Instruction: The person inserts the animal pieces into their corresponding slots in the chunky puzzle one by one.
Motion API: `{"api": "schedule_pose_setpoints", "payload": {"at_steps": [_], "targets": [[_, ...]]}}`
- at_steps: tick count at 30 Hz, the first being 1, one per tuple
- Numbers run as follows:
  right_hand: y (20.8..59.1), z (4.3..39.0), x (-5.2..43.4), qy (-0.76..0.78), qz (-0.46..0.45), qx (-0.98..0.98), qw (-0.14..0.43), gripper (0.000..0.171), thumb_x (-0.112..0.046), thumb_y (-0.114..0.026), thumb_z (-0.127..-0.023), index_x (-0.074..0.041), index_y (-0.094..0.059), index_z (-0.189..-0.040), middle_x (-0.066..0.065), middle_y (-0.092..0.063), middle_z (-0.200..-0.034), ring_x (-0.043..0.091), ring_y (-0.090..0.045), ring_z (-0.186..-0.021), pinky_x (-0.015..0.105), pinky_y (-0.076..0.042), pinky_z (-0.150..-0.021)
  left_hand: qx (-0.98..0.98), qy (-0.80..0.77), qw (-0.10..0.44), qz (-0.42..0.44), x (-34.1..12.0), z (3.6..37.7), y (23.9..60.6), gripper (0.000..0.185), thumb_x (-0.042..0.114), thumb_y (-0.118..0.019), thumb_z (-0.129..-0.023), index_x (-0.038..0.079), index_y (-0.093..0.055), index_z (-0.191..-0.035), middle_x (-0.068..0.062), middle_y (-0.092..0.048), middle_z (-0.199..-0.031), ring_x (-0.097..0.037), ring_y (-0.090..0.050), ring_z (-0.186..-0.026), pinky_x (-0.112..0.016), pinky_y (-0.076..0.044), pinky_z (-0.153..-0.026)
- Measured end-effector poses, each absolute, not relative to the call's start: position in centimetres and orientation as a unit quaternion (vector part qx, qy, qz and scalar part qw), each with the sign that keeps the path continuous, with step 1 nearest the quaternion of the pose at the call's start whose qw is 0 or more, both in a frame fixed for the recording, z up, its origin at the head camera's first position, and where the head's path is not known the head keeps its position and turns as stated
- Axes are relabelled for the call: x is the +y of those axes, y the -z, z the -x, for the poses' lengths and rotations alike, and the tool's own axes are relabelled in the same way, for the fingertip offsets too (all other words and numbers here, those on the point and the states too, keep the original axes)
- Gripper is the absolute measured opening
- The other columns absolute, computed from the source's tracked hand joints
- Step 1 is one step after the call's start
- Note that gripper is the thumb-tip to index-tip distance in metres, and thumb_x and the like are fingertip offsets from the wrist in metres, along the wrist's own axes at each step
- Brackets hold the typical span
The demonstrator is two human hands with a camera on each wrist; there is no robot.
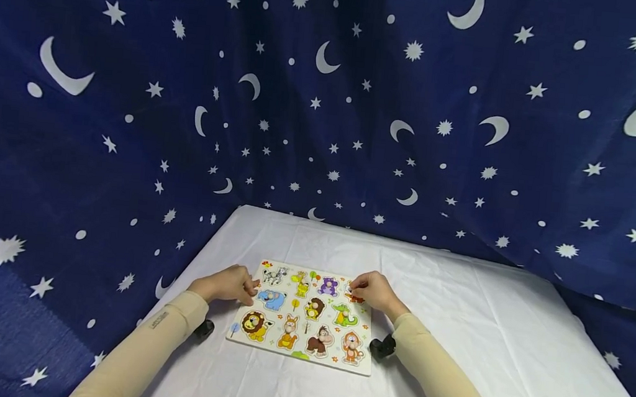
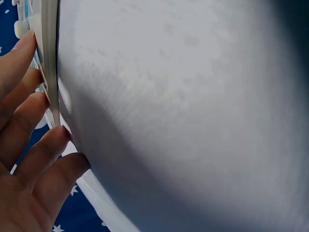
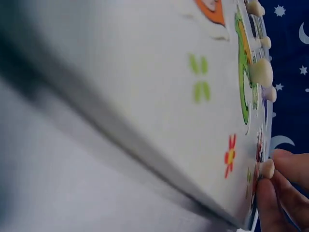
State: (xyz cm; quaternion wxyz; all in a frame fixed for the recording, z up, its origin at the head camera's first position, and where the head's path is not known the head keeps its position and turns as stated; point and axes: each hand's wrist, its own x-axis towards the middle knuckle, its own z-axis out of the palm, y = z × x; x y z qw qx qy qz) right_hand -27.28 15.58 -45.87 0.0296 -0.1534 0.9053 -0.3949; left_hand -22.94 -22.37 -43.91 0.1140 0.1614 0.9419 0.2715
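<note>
A wooden animal peg puzzle board lies flat on the white tablecloth. Its pieces include a zebra, a blue elephant, a lion and a green crocodile. My left hand rests against the board's left edge, its fairly straight fingers touching that edge. My right hand is at the board's far right corner. There it pinches the small wooden knob of a red-orange piece. The piece itself is mostly hidden under the fingers.
White cloth covers the table, which ends close behind the board and off to the left. A dark blue curtain with moons and stars hangs behind and on both sides. Black wrist cameras sit beside the board.
</note>
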Motion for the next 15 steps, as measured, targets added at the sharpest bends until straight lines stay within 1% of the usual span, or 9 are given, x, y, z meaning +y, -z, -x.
{"api": "schedule_pose_setpoints", "payload": {"at_steps": [2, 4, 6, 8, 11, 12, 13, 14, 15], "targets": [[45.9, 26.9, 15.9, 0.383, 0.148, 0.912, 0.015, 0.007, -0.002, -0.072, -0.087, -0.001, -0.077, -0.091, 0.011, -0.076, -0.089, 0.011, -0.064, -0.073, 0.027, -0.053, -0.065, 0.940, -0.272, 0.114, -0.169, -22.3, 22.9, 44.1, 0.012, 0.008, -0.088, -0.072, 0.007, -0.080, -0.081, -0.003, -0.071, -0.090, -0.013, -0.061, -0.087, -0.036, -0.052, -0.089], [45.8, 26.6, 16.4, 0.370, 0.140, 0.918, -0.004, 0.009, -0.006, -0.070, -0.089, -0.003, -0.078, -0.093, 0.008, -0.076, -0.088, 0.010, -0.062, -0.072, 0.026, -0.052, -0.064, 0.941, -0.271, 0.113, -0.170, -22.2, 23.0, 44.1, 0.012, 0.008, -0.087, -0.072, 0.007, -0.080, -0.081, -0.003, -0.071, -0.091, -0.014, -0.061, -0.088, -0.037, -0.052, -0.089], [45.9, 26.4, 16.7, 0.363, 0.136, 0.922, -0.018, 0.013, -0.009, -0.066, -0.092, -0.003, -0.077, -0.089, 0.004, -0.072, -0.075, 0.009, -0.055, -0.062, 0.024, -0.046, -0.058, 0.944, -0.262, 0.109, -0.168, -22.4, 22.9, 44.2, 0.011, 0.009, -0.087, -0.073, 0.007, -0.080, -0.081, -0.002, -0.071, -0.089, -0.013, -0.060, -0.085, -0.036, -0.052, -0.087], [45.8, 26.2, 17.1, 0.358, 0.136, 0.924, -0.025, 0.020, -0.012, -0.063, -0.095, -0.002, -0.075, -0.082, 0.000, -0.063, -0.062, 0.007, -0.048, -0.053, 0.023, -0.041, -0.052, 0.949, -0.244, 0.101, -0.171, -22.7, 22.8, 44.2, 0.008, 0.010, -0.087, -0.074, 0.008, -0.080, -0.078, -0.001, -0.071, -0.086, -0.012, -0.060, -0.082, -0.034, -0.052, -0.084], [45.5, 25.9, 18.1, 0.354, 0.144, 0.924, -0.019, 0.033, -0.015, -0.059, -0.099, 0.000, -0.068, -0.071, -0.002, -0.049, -0.053, 0.008, -0.039, -0.047, 0.024, -0.035, -0.049, 0.955, -0.202, 0.092, -0.195, -23.1, 22.6, 43.9, 0.005, 0.011, -0.084, -0.077, 0.008, -0.080, -0.076, 0.002, -0.071, -0.081, -0.009, -0.057, -0.073, -0.028, -0.051, -0.073], [45.3, 25.9, 18.6, 0.349, 0.148, 0.925, -0.018, 0.037, -0.017, -0.058, -0.100, 0.001, -0.064, -0.069, -0.002, -0.051, -0.055, 0.008, -0.039, -0.048, 0.024, -0.037, -0.051, 0.957, -0.189, 0.089, -0.204, -23.1, 22.7, 43.7, 0.005, 0.011, -0.083, -0.079, 0.008, -0.080, -0.077, 0.002, -0.071, -0.080, -0.008, -0.055, -0.071, -0.026, -0.049, -0.070], [45.0, 25.9, 19.1, 0.342, 0.153, 0.927, -0.019, 0.038, -0.017, -0.056, -0.101, 0.001, -0.063, -0.068, 0.000, -0.056, -0.058, 0.009, -0.042, -0.051, 0.025, -0.039, -0.053, 0.957, -0.174, 0.085, -0.215, -23.2, 22.7, 43.3, 0.005, 0.011, -0.082, -0.080, 0.008, -0.080, -0.077, 0.003, -0.071, -0.078, -0.008, -0.053, -0.069, -0.025, -0.047, -0.068], [44.6, 26.0, 19.7, 0.336, 0.157, 0.929, -0.022, 0.038, -0.017, -0.055, -0.102, 0.002, -0.064, -0.069, 0.003, -0.061, -0.063, 0.010, -0.045, -0.054, 0.027, -0.043, -0.056, 0.958, -0.161, 0.081, -0.225, -23.3, 22.9, 42.9, 0.005, 0.011, -0.080, -0.082, 0.007, -0.080, -0.078, 0.003, -0.070, -0.078, -0.008, -0.052, -0.067, -0.024, -0.046, -0.065], [44.2, 26.1, 20.5, 0.325, 0.162, 0.931, -0.030, 0.038, -0.018, -0.054, -0.102, 0.002, -0.066, -0.072, 0.006, -0.066, -0.070, 0.012, -0.052, -0.059, 0.030, -0.047, -0.060, 0.958, -0.153, 0.079, -0.229, -23.3, 23.1, 42.3, 0.006, 0.011, -0.078, -0.084, 0.007, -0.081, -0.079, 0.002, -0.070, -0.076, -0.008, -0.051, -0.065, -0.025, -0.044, -0.062]]}}
